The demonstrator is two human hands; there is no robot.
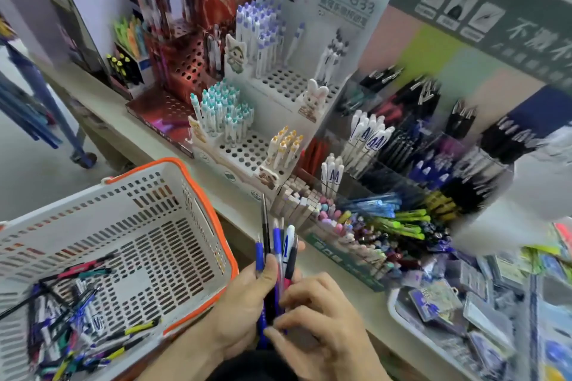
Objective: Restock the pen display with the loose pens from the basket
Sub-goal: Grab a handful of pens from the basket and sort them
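My left hand (244,303) grips a bunch of pens (277,244), blue, black and white, pointing up in front of the shelf. My right hand (312,318) sits just right of it, its fingers curled onto the lower part of the same bunch. The white basket with an orange rim (198,195) stands at the left; loose pens (71,328) lie in its near left corner. The pen display (387,164) of clear compartments with sorted pens stands on the shelf ahead and to the right.
White perforated pen stands (247,148) and a red one (182,71) line the shelf behind the basket. A white tray of packaged items (464,318) lies at the lower right. A blue trolley leg (77,145) stands on the floor at the left.
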